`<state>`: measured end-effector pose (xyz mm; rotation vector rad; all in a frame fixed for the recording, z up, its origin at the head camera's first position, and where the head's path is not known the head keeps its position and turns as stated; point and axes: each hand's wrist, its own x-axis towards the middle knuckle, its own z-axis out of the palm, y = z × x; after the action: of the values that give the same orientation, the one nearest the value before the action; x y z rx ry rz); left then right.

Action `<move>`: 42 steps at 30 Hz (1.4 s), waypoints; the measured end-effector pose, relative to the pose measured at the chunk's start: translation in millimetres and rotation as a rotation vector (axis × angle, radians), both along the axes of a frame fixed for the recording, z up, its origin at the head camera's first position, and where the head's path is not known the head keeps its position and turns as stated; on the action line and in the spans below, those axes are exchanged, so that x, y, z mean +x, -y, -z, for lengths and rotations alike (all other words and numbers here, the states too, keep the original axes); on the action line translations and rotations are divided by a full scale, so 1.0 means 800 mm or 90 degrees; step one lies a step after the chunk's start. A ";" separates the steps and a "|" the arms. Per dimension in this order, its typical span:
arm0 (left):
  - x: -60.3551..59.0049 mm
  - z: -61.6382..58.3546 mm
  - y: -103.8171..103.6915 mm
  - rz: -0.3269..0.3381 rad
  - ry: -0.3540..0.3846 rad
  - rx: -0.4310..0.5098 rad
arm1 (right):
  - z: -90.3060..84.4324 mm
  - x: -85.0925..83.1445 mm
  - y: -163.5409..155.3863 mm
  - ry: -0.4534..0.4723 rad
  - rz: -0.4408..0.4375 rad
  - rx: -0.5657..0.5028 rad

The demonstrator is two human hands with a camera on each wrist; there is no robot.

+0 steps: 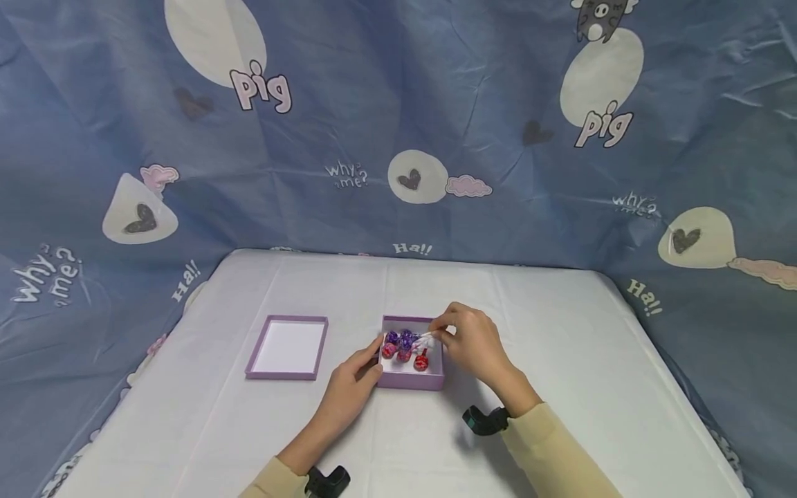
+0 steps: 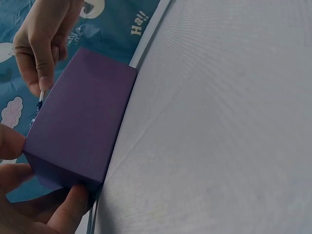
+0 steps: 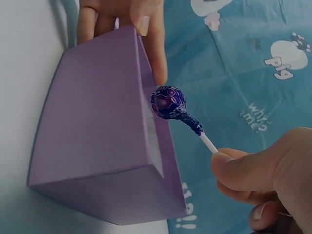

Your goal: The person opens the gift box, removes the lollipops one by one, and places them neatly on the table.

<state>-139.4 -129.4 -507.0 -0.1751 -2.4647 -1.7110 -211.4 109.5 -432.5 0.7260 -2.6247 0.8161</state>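
The right hand (image 1: 474,340) pinches the white stick of a purple-wrapped lollipop (image 3: 168,103) just above the open lilac cardboard box (image 1: 411,377), while the left hand (image 1: 352,384) grips the box's near-left corner on the white-covered bench (image 1: 560,360). The grip sits at the very stick end (a thin hold), so the head could swing and knock the red and purple lollipops (image 1: 405,346) already inside askew.
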 end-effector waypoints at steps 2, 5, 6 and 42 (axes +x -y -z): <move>-0.001 0.000 0.000 0.003 0.000 0.001 | -0.003 -0.001 -0.002 0.001 0.007 -0.003; -0.002 -0.001 0.000 0.004 -0.007 0.000 | -0.007 -0.002 -0.007 -0.003 0.014 -0.005; -0.002 -0.001 0.000 0.002 -0.008 0.000 | -0.008 -0.003 -0.009 -0.003 0.015 -0.007; -0.001 0.000 0.001 -0.008 0.000 0.000 | -0.005 0.000 -0.098 0.035 0.131 -0.037</move>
<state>-140.3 -130.0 -506.7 -0.1600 -2.4610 -1.7064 -211.6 187.8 -428.2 0.4147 -2.6554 0.8583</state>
